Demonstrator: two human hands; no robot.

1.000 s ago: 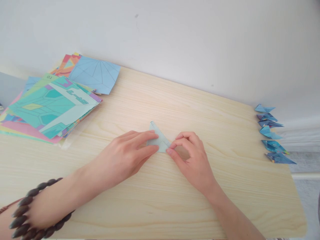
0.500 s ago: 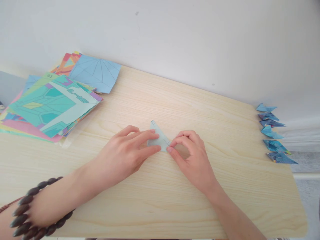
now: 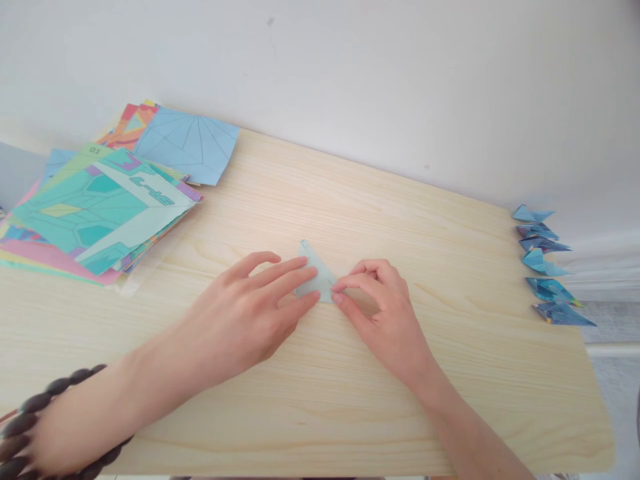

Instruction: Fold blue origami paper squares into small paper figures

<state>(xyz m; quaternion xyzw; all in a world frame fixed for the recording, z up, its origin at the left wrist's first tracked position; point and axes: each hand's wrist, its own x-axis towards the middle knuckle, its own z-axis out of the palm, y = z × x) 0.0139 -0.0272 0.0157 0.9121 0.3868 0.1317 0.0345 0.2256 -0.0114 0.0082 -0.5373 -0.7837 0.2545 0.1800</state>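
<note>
Left of folded paper (image 3: 314, 272), a sheet (image 3: 83, 159) reads "01".

Probably a home craft desk: wooden table (image 3: 380, 213), patterned paper stack (image 3: 100, 207).

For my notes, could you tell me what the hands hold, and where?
A folded pale-blue paper: left hand presses its left side, right hand pinches its right corner.

head view, angled down, close.
</note>
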